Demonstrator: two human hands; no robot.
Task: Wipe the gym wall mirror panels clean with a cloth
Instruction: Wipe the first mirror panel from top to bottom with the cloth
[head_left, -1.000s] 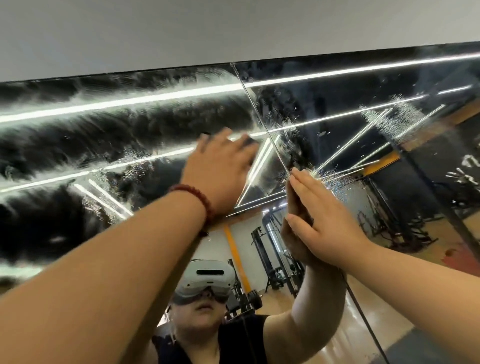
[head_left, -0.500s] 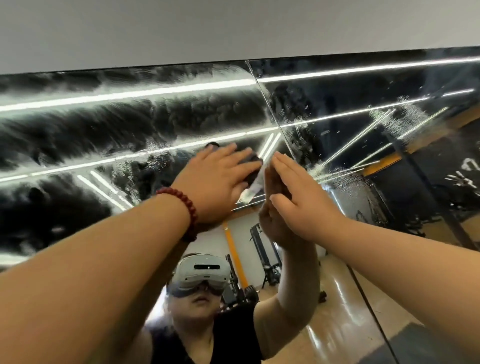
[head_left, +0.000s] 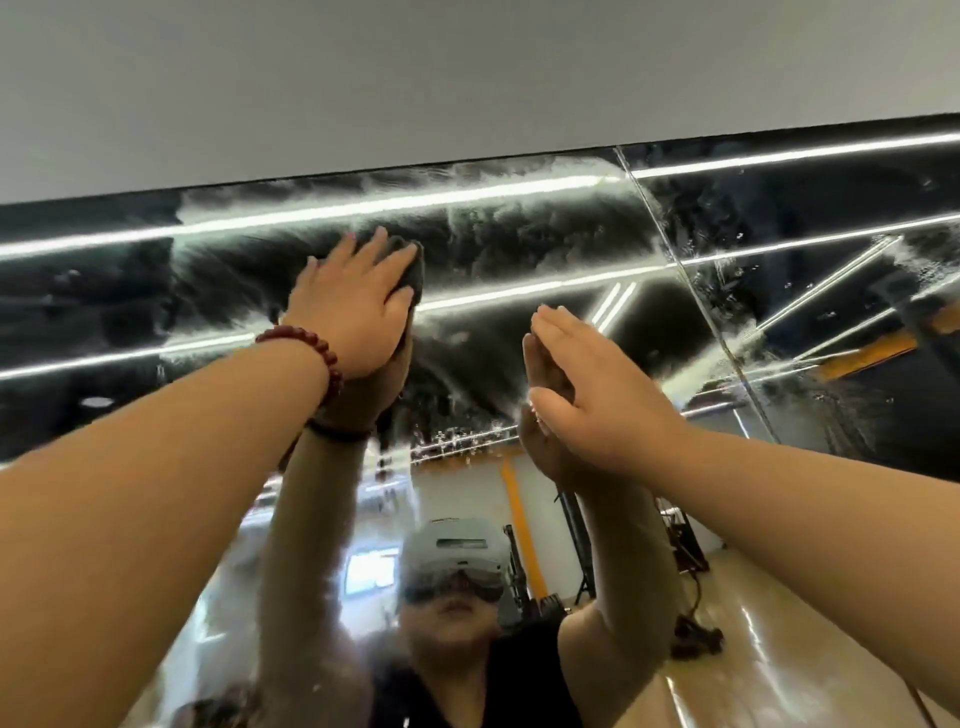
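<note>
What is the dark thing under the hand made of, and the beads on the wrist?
The cloth under the left hand looks like soft dark grey fabric, matte and bunched; it may be microfibre, but the weave is too blurred to tell. The beads look like polished dark red wood or stone: round, smooth, with a slight shine.

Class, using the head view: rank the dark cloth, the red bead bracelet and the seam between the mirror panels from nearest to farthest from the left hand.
1. Dark cloth: pressed under the left hand against the glass.
2. Red bead bracelet: on that hand's wrist, just below it.
3. Seam between the mirror panels: far off to the right, beyond the right hand.
</note>
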